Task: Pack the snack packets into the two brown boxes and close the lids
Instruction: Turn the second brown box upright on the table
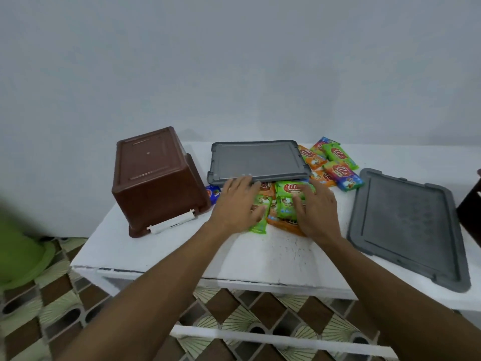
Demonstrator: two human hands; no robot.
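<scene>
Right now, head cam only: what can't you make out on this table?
1. Head view: the brown box lies upside down, and its own walls hide the inside.
2. The right edge cuts off a dark brown object; it may be the second box, cannot tell.
3. The left hand, right hand and far grey lid cover part of the snack packets; count unclear, motion-blurred.
4. At the left edge, a green object is blurred and cut off.

White tabletop (263, 254) carries an upturned brown box (156, 178), two grey lids (257, 160) (406, 227), and scattered snack packets (335, 162).
</scene>
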